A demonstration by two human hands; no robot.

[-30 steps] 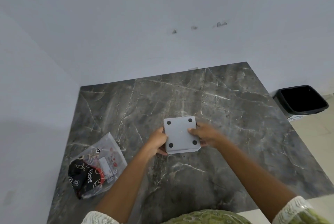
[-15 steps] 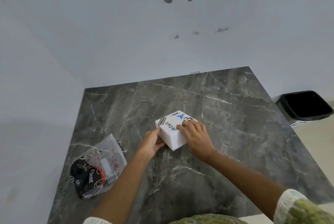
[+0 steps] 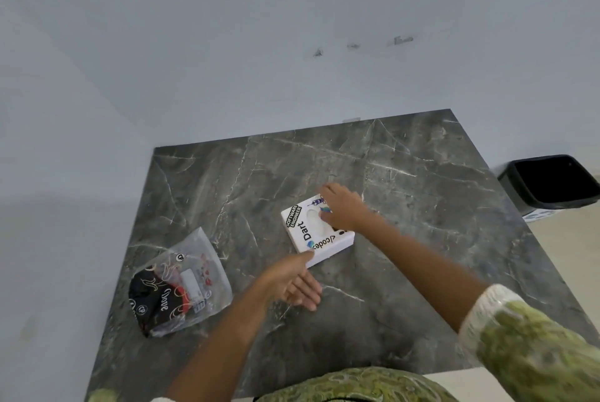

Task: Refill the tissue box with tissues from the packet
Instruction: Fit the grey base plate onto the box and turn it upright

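Right hand (image 3: 344,207) atop tissue box (image 3: 316,233), left hand (image 3: 292,281) open — touching its corner

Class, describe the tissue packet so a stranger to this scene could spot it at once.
Start at the dark marble table set into the wall corner. Near its left edge, well left of the white stickered tissue box, lies the tissue packet. It alone is crinkled clear plastic, with black and red print.

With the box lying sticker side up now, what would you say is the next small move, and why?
Probably reach the left hand to the tissue packet lying to the left on the table. The tissue box sits flat, oval opening up, under the right hand, and the left hand is open and holds nothing.
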